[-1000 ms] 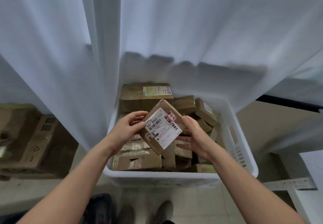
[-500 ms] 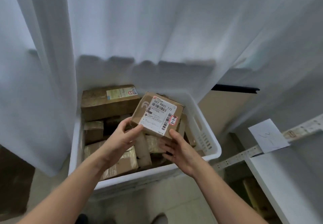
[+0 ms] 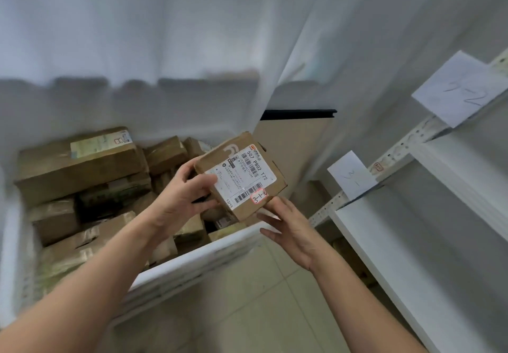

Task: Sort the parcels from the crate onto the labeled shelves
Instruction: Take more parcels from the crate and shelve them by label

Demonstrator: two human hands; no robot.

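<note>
Head view: parcel (image 3: 242,175) in left hand (image 3: 184,195), above crate (image 3: 192,259).

Small cardboard parcel (image 3: 241,176), tilted, held above the right near corner of the white crate (image 3: 192,259); white shipping label facing up, red-edged sticker marked "3-1". Left hand (image 3: 182,197) grips its left edge; right hand (image 3: 288,229) supports its near corner from beneath. Crate holds many brown parcels. Right: white shelves (image 3: 398,256) with paper labels (image 3: 351,176). Far: white curtain (image 3: 165,36).
</note>
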